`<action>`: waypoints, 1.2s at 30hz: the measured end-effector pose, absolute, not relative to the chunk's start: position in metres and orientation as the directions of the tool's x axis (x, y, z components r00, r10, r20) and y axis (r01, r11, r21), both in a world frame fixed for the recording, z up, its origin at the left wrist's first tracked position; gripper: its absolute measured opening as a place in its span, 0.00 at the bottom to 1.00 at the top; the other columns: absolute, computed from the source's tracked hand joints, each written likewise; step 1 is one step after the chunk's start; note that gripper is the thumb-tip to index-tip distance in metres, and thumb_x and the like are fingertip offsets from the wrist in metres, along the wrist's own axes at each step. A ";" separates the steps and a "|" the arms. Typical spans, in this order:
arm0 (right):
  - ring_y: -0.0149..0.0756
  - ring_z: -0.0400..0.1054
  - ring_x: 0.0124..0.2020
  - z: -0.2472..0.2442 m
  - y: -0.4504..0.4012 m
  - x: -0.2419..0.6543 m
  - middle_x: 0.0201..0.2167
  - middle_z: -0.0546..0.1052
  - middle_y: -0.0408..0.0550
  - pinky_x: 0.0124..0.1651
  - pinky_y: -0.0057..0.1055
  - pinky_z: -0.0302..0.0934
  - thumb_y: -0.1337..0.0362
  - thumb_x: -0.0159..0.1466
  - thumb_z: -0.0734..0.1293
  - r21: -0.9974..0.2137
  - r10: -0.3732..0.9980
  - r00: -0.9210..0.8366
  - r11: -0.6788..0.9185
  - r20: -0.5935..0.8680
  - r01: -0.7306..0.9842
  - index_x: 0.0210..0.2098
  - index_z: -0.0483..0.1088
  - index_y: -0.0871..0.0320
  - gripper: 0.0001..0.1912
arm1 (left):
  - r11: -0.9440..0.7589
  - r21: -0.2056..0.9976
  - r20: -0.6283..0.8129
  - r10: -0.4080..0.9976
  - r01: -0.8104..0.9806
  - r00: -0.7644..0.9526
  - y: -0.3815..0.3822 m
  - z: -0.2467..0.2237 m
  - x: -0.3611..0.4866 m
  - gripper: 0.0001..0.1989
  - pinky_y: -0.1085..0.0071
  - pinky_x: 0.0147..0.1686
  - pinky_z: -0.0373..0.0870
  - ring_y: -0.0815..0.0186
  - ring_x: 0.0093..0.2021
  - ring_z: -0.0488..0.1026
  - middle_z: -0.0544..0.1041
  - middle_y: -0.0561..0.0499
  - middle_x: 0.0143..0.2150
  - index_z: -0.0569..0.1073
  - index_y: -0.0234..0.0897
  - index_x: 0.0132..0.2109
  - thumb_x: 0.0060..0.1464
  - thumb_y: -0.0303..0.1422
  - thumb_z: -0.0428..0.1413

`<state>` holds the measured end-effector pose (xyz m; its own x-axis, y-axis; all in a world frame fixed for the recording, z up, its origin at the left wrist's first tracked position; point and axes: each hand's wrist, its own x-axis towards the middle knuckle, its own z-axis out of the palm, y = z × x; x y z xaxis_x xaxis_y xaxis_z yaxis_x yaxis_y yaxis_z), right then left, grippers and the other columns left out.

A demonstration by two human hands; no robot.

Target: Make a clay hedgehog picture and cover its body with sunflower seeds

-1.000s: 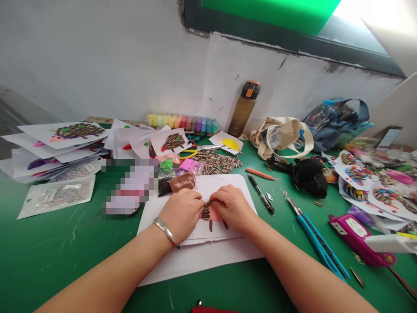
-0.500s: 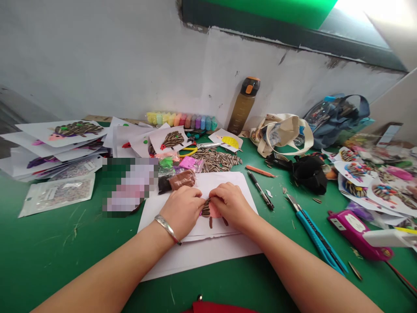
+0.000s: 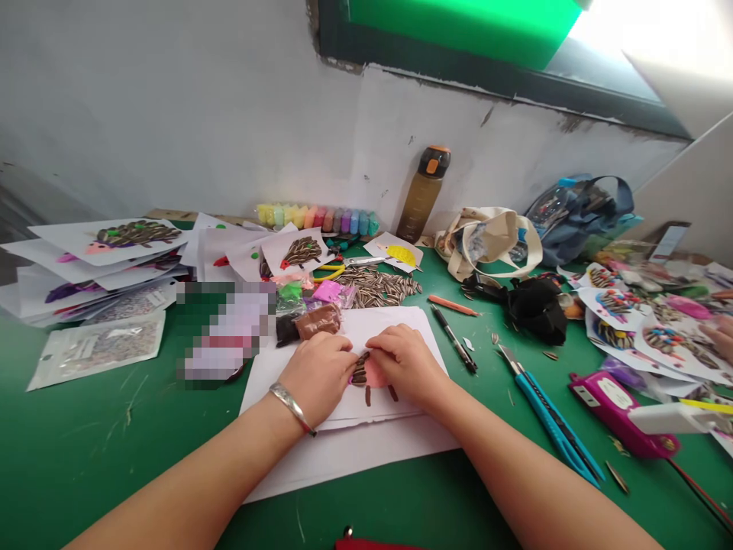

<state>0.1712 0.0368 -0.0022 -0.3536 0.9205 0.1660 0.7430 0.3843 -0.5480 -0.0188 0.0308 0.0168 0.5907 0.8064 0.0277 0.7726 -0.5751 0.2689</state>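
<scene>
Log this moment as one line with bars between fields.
Left hand: by seeds | Right hand: over pink shape | Grips: hidden | Beneath: paper | Beyond: seed pile, bottle

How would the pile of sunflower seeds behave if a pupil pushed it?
The pile of sunflower seeds would probably spread, since they lie loose on the green table. Each is likely light, being small and slim. Their elongated shape suggests sliding more than rolling.

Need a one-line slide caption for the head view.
Left hand and right hand at striped seeds on a pink shape, white paper beneath, a seed heap beyond.
</scene>
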 end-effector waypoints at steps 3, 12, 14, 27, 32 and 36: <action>0.39 0.66 0.42 0.000 0.040 0.180 0.37 0.78 0.46 0.46 0.34 0.57 0.71 0.62 0.64 -0.570 0.928 -0.296 0.372 0.226 0.733 0.39 0.77 0.53 0.12 | -0.578 0.272 0.006 0.800 0.769 0.599 0.032 0.019 -0.019 0.14 0.61 0.46 0.66 0.59 0.42 0.68 0.77 0.47 0.40 0.78 0.36 0.36 0.62 0.27 0.47; 0.37 0.68 0.37 0.025 0.096 0.194 0.33 0.78 0.45 0.39 0.29 0.56 0.70 0.62 0.60 -0.359 0.964 -0.199 0.250 0.174 0.899 0.32 0.77 0.54 0.13 | -0.581 0.288 0.014 0.798 0.761 0.603 0.033 0.018 -0.022 0.15 0.61 0.43 0.67 0.59 0.40 0.69 0.76 0.45 0.39 0.77 0.34 0.34 0.62 0.27 0.46; 0.38 0.68 0.36 0.022 0.109 0.192 0.31 0.77 0.46 0.37 0.29 0.55 0.70 0.61 0.60 -0.322 0.967 -0.193 0.239 0.168 0.916 0.30 0.77 0.54 0.13 | -0.584 0.278 -0.002 0.794 0.763 0.609 0.033 0.017 -0.023 0.14 0.61 0.43 0.67 0.59 0.41 0.69 0.76 0.46 0.39 0.77 0.34 0.33 0.61 0.27 0.47; 0.38 0.65 0.39 -0.002 0.125 0.186 0.34 0.73 0.49 0.38 0.29 0.53 0.70 0.61 0.60 -0.198 0.964 -0.232 0.254 0.129 0.947 0.33 0.75 0.55 0.12 | -0.577 0.280 -0.017 0.796 0.767 0.605 0.030 0.019 -0.023 0.14 0.62 0.43 0.65 0.60 0.40 0.67 0.76 0.47 0.38 0.75 0.34 0.31 0.62 0.29 0.48; 0.42 0.64 0.40 0.002 0.122 0.182 0.36 0.72 0.54 0.40 0.33 0.53 0.72 0.63 0.58 -0.127 0.955 -0.248 0.269 0.161 0.955 0.34 0.72 0.58 0.11 | -0.566 0.291 -0.001 0.806 0.771 0.592 0.030 0.019 -0.022 0.16 0.63 0.43 0.65 0.61 0.40 0.67 0.76 0.48 0.38 0.75 0.34 0.31 0.63 0.29 0.46; 0.42 0.63 0.40 0.020 0.094 0.186 0.37 0.72 0.53 0.41 0.34 0.53 0.71 0.66 0.55 -0.124 0.943 -0.236 0.269 0.235 0.955 0.39 0.68 0.59 0.11 | -0.572 0.276 -0.007 0.802 0.772 0.597 0.030 0.021 -0.021 0.16 0.63 0.43 0.66 0.61 0.39 0.67 0.76 0.48 0.38 0.75 0.35 0.31 0.62 0.29 0.46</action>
<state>0.1864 0.0941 0.0205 -0.2355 0.9430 0.2350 0.9550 0.2694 -0.1239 -0.0212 0.0303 0.0212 0.5970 0.8022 -0.0072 0.7722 -0.5723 0.2760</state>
